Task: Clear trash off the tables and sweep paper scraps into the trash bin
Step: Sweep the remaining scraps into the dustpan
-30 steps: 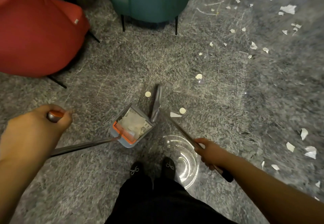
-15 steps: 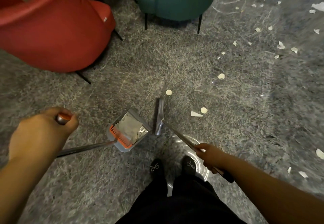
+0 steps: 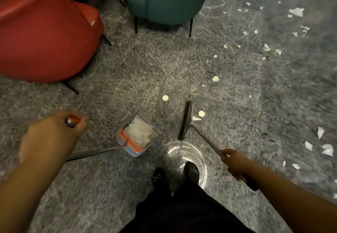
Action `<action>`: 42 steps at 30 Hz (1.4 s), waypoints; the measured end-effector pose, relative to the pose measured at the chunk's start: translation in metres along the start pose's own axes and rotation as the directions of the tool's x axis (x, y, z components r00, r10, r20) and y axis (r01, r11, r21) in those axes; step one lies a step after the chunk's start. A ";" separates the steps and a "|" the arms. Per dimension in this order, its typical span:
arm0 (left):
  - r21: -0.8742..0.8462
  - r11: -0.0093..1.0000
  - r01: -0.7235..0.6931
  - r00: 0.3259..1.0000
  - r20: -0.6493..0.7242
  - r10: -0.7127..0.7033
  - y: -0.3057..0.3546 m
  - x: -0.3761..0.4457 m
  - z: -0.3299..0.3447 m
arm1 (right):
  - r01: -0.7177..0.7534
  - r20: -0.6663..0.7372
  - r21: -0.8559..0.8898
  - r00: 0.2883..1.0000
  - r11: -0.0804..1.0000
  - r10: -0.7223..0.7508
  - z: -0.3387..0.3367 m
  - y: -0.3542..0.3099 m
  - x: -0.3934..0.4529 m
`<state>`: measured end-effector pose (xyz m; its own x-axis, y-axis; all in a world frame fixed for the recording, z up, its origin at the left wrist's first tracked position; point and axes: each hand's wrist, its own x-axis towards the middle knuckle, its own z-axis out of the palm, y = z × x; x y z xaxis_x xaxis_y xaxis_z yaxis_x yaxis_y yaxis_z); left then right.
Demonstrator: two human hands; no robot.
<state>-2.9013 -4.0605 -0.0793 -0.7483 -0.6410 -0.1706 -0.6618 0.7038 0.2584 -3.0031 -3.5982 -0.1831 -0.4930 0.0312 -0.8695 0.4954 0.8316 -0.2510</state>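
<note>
My left hand (image 3: 52,134) grips the top of a long metal handle that runs down to a grey dustpan (image 3: 139,134) with an orange comb edge, holding white paper scraps. My right hand (image 3: 232,161) grips the broom handle; the dark broom head (image 3: 186,120) stands on the floor just right of the dustpan. Two small paper scraps (image 3: 199,115) lie right beside the broom head, and a round scrap (image 3: 165,97) lies ahead of the dustpan. Several more scraps (image 3: 267,47) are scattered at the far right and others (image 3: 321,144) at the near right.
A red armchair (image 3: 42,37) stands at the far left and a teal chair (image 3: 164,0) on thin black legs at the far middle. My feet (image 3: 175,175) in dark shoes stand on the glossy grey floor, where a round light reflection (image 3: 184,152) shows.
The broom head has swung right, away from the dustpan, and now stands next to the two small scraps. The dustpan stays in about the same place. The view has shifted slightly.
</note>
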 end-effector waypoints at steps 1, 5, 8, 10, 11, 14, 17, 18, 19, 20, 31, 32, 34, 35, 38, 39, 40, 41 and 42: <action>-0.003 1.000 -0.009 1.000 0.005 0.009 0.001 0.002 0.001 | 0.001 -0.009 0.007 1.000 1.000 -0.001 -0.001 0.000 -0.002; -0.047 0.999 -0.014 0.999 0.034 0.015 0.010 0.012 0.005 | 0.019 -0.040 0.054 0.999 0.998 -0.017 -0.004 -0.005 -0.005; -0.043 0.999 0.011 0.997 0.072 -0.007 0.030 0.011 -0.001 | 0.061 -0.028 0.087 0.998 0.994 -0.059 -0.007 -0.023 -0.001; -0.037 0.999 0.011 0.998 0.057 -0.009 0.046 0.007 -0.009 | 0.098 -0.021 0.081 0.995 0.992 -0.097 -0.011 -0.043 0.007; -0.048 0.999 0.004 0.999 0.049 -0.001 0.054 0.006 -0.013 | 0.113 -0.012 0.081 0.994 0.990 -0.113 -0.013 -0.053 0.013; -0.079 0.997 0.000 1.000 0.028 0.003 0.068 0.008 -0.017 | 0.148 0.045 0.072 0.987 0.986 -0.151 -0.022 -0.086 0.034; -0.069 0.998 -0.002 1.000 0.000 0.002 0.079 0.015 -0.018 | 0.183 0.108 0.060 0.976 0.981 -0.189 -0.028 -0.114 0.056; -0.064 0.998 0.005 1.000 0.003 -0.005 0.085 0.017 -0.018 | 0.194 0.127 0.055 0.972 0.979 -0.199 -0.030 -0.122 0.063; -0.057 0.998 0.014 1.000 0.006 -0.014 0.090 0.020 -0.018 | 0.200 0.145 0.050 0.968 0.979 -0.205 -0.032 -0.130 0.070; -0.045 0.999 0.020 1.000 0.010 -0.020 0.096 0.023 -0.018 | 0.195 0.163 0.055 0.966 0.979 -0.201 -0.035 -0.136 0.076; 0.034 0.999 -0.032 0.999 0.026 0.031 0.163 0.064 0.005 | 0.028 0.159 0.218 0.985 0.976 -0.064 -0.102 -0.113 0.111; 0.031 0.998 -0.055 0.998 0.018 0.054 0.172 0.067 0.008 | 0.015 0.141 0.213 0.989 0.977 -0.046 -0.111 -0.102 0.111; 0.027 0.993 -0.115 0.993 0.015 0.115 0.193 0.074 0.012 | -0.010 0.093 0.204 0.996 0.979 -0.010 -0.125 -0.078 0.108; 0.034 0.989 -0.142 0.990 0.019 0.142 0.204 0.077 0.015 | -0.022 0.074 0.200 0.997 0.979 0.007 -0.131 -0.065 0.107; 0.026 0.981 -0.193 0.980 0.056 0.191 0.238 0.086 0.023 | -0.069 0.047 0.229 0.997 0.971 0.060 -0.144 -0.030 0.098; 0.011 0.977 -0.211 0.975 0.069 0.209 0.249 0.088 0.027 | -0.079 0.035 0.240 0.997 0.967 0.073 -0.148 -0.020 0.095; 0.002 0.971 -0.237 0.969 0.075 0.236 0.260 0.090 0.031 | -0.087 0.019 0.252 0.996 0.964 0.084 -0.152 -0.010 0.093; -0.001 0.963 -0.269 0.960 0.076 0.268 0.271 0.092 0.036 | -0.092 -0.004 0.257 0.995 0.962 0.096 -0.156 -0.001 0.091; 0.001 0.954 -0.299 0.951 0.080 0.298 0.283 0.093 0.041 | -0.098 -0.030 0.255 0.994 0.962 0.109 -0.159 0.007 0.089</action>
<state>-3.1601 -3.9088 -0.0616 -0.9127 -0.3756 -0.1612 -0.4078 0.8635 0.2967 -3.1573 -3.5013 -0.1943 -0.4571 0.1381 -0.8786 0.7073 0.6553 -0.2650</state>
